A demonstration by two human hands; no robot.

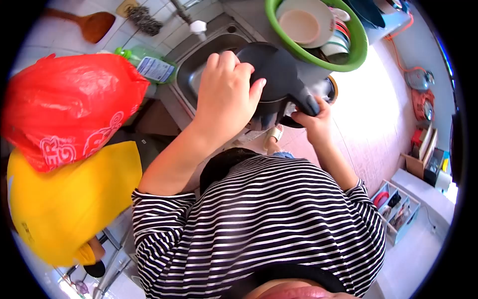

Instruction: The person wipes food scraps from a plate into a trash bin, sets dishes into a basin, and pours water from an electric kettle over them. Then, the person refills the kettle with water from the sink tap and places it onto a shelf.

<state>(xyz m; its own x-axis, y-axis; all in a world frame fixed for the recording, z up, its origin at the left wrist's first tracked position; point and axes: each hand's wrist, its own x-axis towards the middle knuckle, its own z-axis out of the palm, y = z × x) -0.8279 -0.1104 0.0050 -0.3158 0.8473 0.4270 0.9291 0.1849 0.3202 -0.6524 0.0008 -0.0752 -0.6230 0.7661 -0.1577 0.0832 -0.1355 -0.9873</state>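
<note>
A black kettle (274,70) with a rounded top and a thick handle is held at the near right corner of the metal sink (191,60). My left hand (226,94) lies over its left side, fingers curled and thumb pressed against the top. Closed around the handle area on the other side is my right hand (318,122); the kettle's handle hides some of its fingers. The kettle's underside is mostly out of sight. Left of the sink stands a green dish soap bottle (157,69).
A green basin (361,52) of bowls stands beyond the kettle. To the left are a red plastic bag (74,99) and a yellow cloth-like item (74,199). A wooden spoon (97,27) and wire scrubber (143,20) hang on the tiles. A divided organizer (398,212) is at right.
</note>
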